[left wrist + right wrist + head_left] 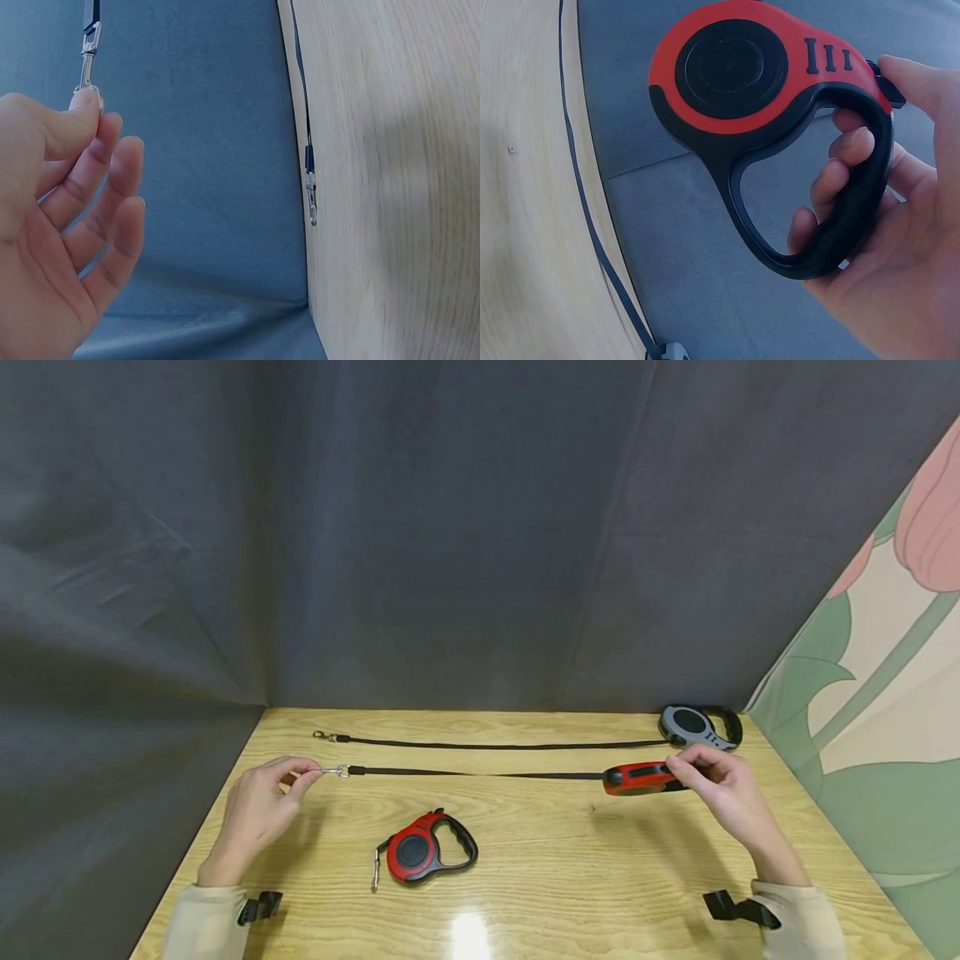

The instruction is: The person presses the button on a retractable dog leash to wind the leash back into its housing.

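Observation:
My right hand (pixel 723 789) grips the black handle of a red and black retractable leash (pixel 727 75) above the table, its fingers curled through the loop. In the right wrist view the thumb lies at the black button on top of the handle. A black strap (pixel 480 774) runs out from the casing to the left, drawn straight. At its other end my left hand (pixel 262 806) pinches the silver snap hook (pixel 87 67) between thumb and forefinger; the other fingers are loosely bent. Both the leash and the hook are off the tabletop.
A grey and black retractable leash (pixel 690 722) lies at the back right, its strap (pixel 495 746) stretched along the table's back to a snap hook (pixel 324 737). Another red retractable leash (pixel 412 852) lies nearer the front. Dark curtains (pixel 450 543) rise behind the wooden table (pixel 555 877).

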{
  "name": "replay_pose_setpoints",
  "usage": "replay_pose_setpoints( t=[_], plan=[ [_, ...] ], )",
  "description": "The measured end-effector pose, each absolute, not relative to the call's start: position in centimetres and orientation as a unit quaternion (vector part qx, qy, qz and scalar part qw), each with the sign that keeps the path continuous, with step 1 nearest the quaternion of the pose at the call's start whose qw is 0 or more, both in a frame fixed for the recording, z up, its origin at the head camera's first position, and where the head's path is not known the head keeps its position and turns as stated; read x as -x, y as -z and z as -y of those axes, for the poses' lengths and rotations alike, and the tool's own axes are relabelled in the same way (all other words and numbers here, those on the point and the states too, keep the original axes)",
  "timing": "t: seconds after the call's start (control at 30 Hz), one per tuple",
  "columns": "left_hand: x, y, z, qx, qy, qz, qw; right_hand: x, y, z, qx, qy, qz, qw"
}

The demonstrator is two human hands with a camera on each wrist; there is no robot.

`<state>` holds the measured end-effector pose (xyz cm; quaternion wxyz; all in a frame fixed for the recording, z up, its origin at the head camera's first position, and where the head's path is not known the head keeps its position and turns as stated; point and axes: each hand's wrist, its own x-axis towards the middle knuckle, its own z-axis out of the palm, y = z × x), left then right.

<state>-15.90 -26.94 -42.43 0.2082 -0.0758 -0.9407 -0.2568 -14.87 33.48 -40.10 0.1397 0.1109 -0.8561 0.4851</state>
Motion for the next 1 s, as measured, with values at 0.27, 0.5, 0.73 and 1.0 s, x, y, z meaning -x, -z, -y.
replay_pose_setpoints(
  t=[0.27,0.5,0.73,1.0],
  plan=[
    [16.1,42.4,26.7,0.091,0.25,0.938,0.222,15.0,39.8,-33.2,-0.113,-0.486,0.855,0.138],
    [16.1,42.8,26.5,0.105,0.248,0.938,0.22,15.1,39.8,-32.8,-0.118,-0.491,0.852,0.137],
    [15.9,42.9,26.3,0.099,0.259,0.936,0.216,15.0,39.9,-32.5,-0.124,-0.485,0.855,0.136],
    [15.9,42.7,26.1,0.104,0.262,0.934,0.221,15.2,39.6,-31.9,-0.127,-0.482,0.856,0.138]
  ],
)
